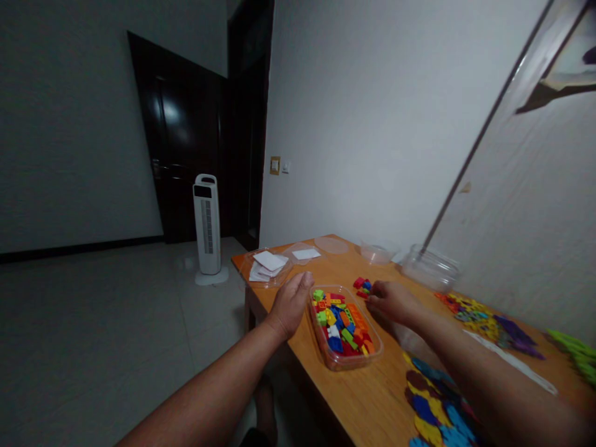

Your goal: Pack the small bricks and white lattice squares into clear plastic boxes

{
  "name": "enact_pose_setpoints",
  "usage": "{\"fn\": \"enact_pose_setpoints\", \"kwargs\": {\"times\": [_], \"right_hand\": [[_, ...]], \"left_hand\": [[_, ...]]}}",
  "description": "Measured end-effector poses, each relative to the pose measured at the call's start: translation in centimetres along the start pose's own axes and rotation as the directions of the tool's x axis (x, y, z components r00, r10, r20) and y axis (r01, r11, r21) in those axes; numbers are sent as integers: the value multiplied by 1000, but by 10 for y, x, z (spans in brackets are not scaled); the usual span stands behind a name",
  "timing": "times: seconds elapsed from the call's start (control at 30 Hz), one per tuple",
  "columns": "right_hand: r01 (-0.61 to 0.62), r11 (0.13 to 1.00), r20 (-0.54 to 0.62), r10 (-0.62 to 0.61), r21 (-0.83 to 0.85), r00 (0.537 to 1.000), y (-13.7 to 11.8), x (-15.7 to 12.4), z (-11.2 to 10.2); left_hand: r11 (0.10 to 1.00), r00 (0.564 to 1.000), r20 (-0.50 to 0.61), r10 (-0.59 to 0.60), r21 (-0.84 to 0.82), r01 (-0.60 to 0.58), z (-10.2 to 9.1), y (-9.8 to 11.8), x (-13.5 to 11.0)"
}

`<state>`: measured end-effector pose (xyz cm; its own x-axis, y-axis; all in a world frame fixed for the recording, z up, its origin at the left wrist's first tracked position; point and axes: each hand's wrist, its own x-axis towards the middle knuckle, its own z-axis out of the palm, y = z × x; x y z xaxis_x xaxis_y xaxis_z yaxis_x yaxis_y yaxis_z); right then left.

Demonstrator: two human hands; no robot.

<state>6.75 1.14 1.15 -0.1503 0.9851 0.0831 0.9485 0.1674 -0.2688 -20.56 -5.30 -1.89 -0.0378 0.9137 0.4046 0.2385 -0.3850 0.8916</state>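
A clear plastic box [331,365] full of colourful toy building bricks [343,323] stands on the table. My left hand [292,303] is at the box's left side near the far corner, fingers stretched out; whether it touches the rim is hard to tell. Beyond the box's right side lies a small pile of red and blue bricks [362,285]. My right hand [393,301] reaches to this pile with its fingers bent down and together. Anything between those fingertips is hidden from me.
On the wooden table [321,385] are white cards [270,263] in a clear tray, a clear jar [431,267] lying by the wall, and flat colourful pieces [431,410] under my right forearm. A white tower heater [208,226] stands on the floor at left.
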Motion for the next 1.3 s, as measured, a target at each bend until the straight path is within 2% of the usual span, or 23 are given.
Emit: {"fn": "enact_pose_setpoints", "kwargs": {"times": [0.13, 0.23, 0.3, 0.37, 0.47, 0.53, 0.6, 0.7, 0.8, 0.9, 1.0, 1.13, 1.3], "right_hand": [[13, 997, 20, -12, -76, 1000, -4, -1, 7], [-21, 999, 69, 23, -31, 997, -6, -4, 4], [-47, 996, 99, 39, 79, 994, -10, -10, -2], [-79, 960, 148, 40, 267, 988, -19, -21, -12], [-107, 832, 245, -35, 545, 969, -37, -40, -29], [-92, 767, 266, -105, 635, 958, -45, -46, -37], [-63, 754, 233, -121, 654, 965, -43, -43, -40], [-24, 833, 101, -39, 553, 994, -22, -22, -34], [-45, 956, -15, 51, 291, 999, 3, 2, -20], [-66, 997, -45, 68, 43, 997, 11, 13, -4], [-44, 995, -23, 42, -93, 999, 5, 15, 7], [-34, 988, 4, 34, -152, 999, -3, 17, 15], [-57, 993, 43, 61, -102, 997, -1, 13, 14]], "left_hand": [[1000, 1000, 1, 8, -4, -8, 0, -1, 0], [1000, 1000, -7, 17, -11, -17, 1, -2, 0], [1000, 1000, -12, 19, -18, -19, 2, -3, 1], [1000, 1000, -8, 17, -22, -17, 2, -4, 1], [1000, 1000, -1, 12, -27, -12, 3, -4, 1], [999, 1000, -3, 14, -31, -14, 3, -3, 1], [999, 1000, -9, 19, -31, -20, 3, -3, 0], [999, 1000, -5, 22, -24, -22, 3, -2, 0], [999, 1000, -6, 21, -29, -22, 3, -2, 0], [999, 1000, -1, 23, -26, -23, 2, -2, 0], [1000, 1000, 7, 18, -20, -18, 2, -2, 1], [1000, 1000, 14, 12, -25, -11, 2, 0, 1], [999, 1000, 7, 5, -40, -5, 2, -1, 0]]}}
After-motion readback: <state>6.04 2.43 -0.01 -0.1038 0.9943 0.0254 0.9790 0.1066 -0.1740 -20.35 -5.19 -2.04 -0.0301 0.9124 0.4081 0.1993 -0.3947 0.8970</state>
